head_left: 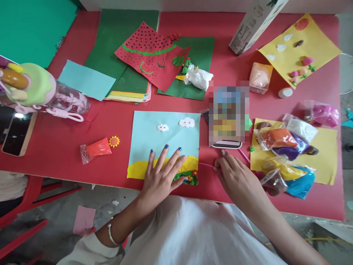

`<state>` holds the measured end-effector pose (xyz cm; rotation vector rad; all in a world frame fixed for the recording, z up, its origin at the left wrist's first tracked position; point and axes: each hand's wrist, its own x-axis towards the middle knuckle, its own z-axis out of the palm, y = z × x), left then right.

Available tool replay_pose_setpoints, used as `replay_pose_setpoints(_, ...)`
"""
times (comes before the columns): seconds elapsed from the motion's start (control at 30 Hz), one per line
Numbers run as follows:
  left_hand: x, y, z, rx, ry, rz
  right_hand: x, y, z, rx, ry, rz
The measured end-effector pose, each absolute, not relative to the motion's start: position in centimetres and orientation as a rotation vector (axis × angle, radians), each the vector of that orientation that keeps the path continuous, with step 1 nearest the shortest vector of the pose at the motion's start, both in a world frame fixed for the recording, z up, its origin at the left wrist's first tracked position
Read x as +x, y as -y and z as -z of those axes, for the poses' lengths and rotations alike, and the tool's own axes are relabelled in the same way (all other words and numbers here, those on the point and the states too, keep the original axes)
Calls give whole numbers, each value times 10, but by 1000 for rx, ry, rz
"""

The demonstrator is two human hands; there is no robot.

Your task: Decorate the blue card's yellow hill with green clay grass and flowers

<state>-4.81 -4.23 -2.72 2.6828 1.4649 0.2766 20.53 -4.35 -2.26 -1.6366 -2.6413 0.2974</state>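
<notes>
My left hand (162,173) lies flat with fingers spread on the lower part of a light blue sheet (146,132). The sheet carries two white clay clouds (186,122), a yellow clay band (136,168) and a green patch with small flowers (194,173) in its lower right corner. Just right of the sheet, my right hand (231,171) is closed in a pinch on a thin pink stick (206,165). The stick's tip reaches the sheet's right edge; my fingers hide its other end. Above that hand stands a phone (227,144) with a blurred screen.
Bagged clay (281,138) in several colours lies on a yellow sheet (325,154) at right. An orange-red clay bag (96,150) and a clay sun (114,141) lie at left. A bottle (71,101), watermelon picture (149,48) and upright carton (248,29) stand or lie farther off.
</notes>
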Motion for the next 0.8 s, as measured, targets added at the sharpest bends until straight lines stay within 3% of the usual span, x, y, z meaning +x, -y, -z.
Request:
replay_pose_setpoints(0.3,-57,46,26,2917,-1483,-290,206,41,20,-1631,2636,-342)
replay_pose_setpoints(0.8,-48,32,29,2825,-1302,-322,205,44,13,-1658,2475,-487)
